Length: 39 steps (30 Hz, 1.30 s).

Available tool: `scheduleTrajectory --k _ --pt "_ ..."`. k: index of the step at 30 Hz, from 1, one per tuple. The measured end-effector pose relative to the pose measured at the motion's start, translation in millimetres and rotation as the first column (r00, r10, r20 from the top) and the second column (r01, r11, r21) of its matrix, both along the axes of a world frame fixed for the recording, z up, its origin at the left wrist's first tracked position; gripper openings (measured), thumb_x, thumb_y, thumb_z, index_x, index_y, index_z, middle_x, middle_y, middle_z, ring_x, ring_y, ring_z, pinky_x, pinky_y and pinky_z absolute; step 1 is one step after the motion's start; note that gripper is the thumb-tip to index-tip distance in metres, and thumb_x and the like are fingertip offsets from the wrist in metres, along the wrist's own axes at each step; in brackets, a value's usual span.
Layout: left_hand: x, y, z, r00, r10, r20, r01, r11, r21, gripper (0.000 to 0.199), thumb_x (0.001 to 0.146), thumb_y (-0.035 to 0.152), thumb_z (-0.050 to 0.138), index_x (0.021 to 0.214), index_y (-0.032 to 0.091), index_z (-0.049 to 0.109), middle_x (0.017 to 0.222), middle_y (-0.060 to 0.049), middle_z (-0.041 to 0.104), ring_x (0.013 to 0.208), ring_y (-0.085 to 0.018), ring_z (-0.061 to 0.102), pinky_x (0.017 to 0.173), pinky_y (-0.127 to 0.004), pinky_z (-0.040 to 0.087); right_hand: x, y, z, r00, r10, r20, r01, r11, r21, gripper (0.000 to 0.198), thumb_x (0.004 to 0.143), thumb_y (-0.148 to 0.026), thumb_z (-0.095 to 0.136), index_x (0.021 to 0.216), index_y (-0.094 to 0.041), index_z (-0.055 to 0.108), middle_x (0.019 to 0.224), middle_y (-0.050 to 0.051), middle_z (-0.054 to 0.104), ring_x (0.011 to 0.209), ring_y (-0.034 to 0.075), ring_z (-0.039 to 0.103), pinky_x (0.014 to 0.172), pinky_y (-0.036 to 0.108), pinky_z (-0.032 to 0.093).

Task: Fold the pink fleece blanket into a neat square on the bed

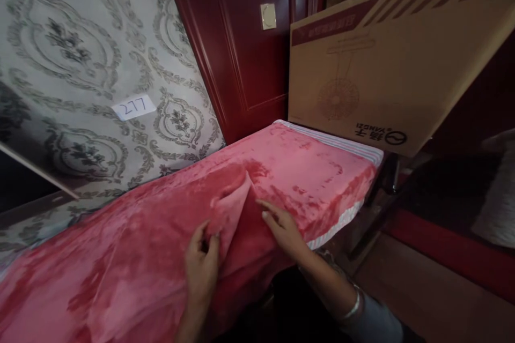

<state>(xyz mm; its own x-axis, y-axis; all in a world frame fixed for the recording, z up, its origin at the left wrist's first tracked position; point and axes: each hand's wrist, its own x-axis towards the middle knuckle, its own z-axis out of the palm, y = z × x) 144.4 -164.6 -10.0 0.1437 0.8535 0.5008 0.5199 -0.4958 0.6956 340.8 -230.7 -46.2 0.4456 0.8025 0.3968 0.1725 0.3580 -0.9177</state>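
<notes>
A long raised surface is spread with a pink plush cover [298, 166], its edge striped in white and grey. On the cover lies a red-pink plush cloth [161, 236], its near part folded back in a pointed flap that shows a lighter side. My left hand [203, 257] pinches the lower edge of that flap between thumb and fingers. Just right of the flap is my right hand [284, 228], its fingers stretched out over the deeper red fabric; whether the fingertips touch it I cannot tell. A bracelet circles my right wrist.
Behind the far end leans a large cardboard box [386, 75] with a fan drawing. A dark red door panel [257, 69] and patterned wallpaper [80, 53] with a paper marked 277 [134, 107] border the back. A whitish textured object [499, 198] is at the right.
</notes>
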Motion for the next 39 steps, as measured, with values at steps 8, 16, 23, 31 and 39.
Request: scheduleTrajectory --k 8,16,23,31,39 --pt "11.8 -42.6 -8.4 0.748 -0.239 -0.619 0.483 0.836 0.261 0.045 0.089 0.017 0.053 0.129 0.031 0.065 0.134 -0.006 0.067 0.112 -0.031 0.064 0.09 -0.05 0.052 29.7 28.4 -22.8 0.987 -0.156 -0.03 0.154 0.986 -0.064 0.047 0.091 -0.037 0.046 0.132 -0.021 0.064 0.134 0.01 0.066 0.123 0.025 0.063 0.106 0.051 0.049" --pt "-9.4 -29.2 7.0 0.879 -0.052 -0.475 0.287 0.852 0.438 0.04 0.095 0.02 0.048 0.132 0.022 0.063 0.135 -0.01 0.065 0.129 -0.027 0.056 0.11 -0.049 0.04 10.9 38.4 44.3 0.859 -0.068 0.507 0.069 0.997 0.017 0.057 0.098 -0.042 0.042 0.15 -0.018 0.047 0.156 0.012 0.044 0.146 0.026 0.037 0.122 0.05 0.027" --pt "-59.4 -3.0 5.6 0.754 0.202 -0.625 -0.037 0.963 0.266 0.055 0.095 0.041 0.052 0.145 0.018 0.053 0.154 -0.02 0.045 0.146 -0.04 0.036 0.115 -0.069 0.024 -13.6 89.6 37.4 0.599 0.115 0.792 0.12 0.965 -0.232 0.069 0.096 -0.05 0.051 0.153 -0.012 0.042 0.161 0.021 0.031 0.152 0.037 0.02 0.12 0.062 0.017" --pt "-64.6 -12.3 -41.9 0.729 0.126 -0.673 -0.039 0.989 0.143 0.057 0.094 0.043 0.055 0.148 0.026 0.051 0.158 -0.018 0.039 0.148 -0.042 0.03 0.114 -0.071 0.023 15.6 90.9 -36.6 0.536 0.103 0.838 0.211 0.945 -0.251 0.07 0.097 -0.058 0.037 0.152 -0.015 0.041 0.161 0.02 0.032 0.151 0.035 0.025 0.116 0.062 0.028" --pt "-70.5 -26.2 -38.3 0.82 0.101 -0.563 -0.034 0.991 0.128 0.054 0.094 0.04 0.055 0.146 0.024 0.052 0.153 -0.013 0.048 0.146 -0.033 0.037 0.121 -0.062 0.022 29.8 96.8 -50.4 0.604 0.11 0.789 0.095 0.973 -0.208 0.056 0.091 -0.056 0.043 0.133 -0.023 0.06 0.152 0.015 0.048 0.151 0.034 0.025 0.116 0.063 0.027"
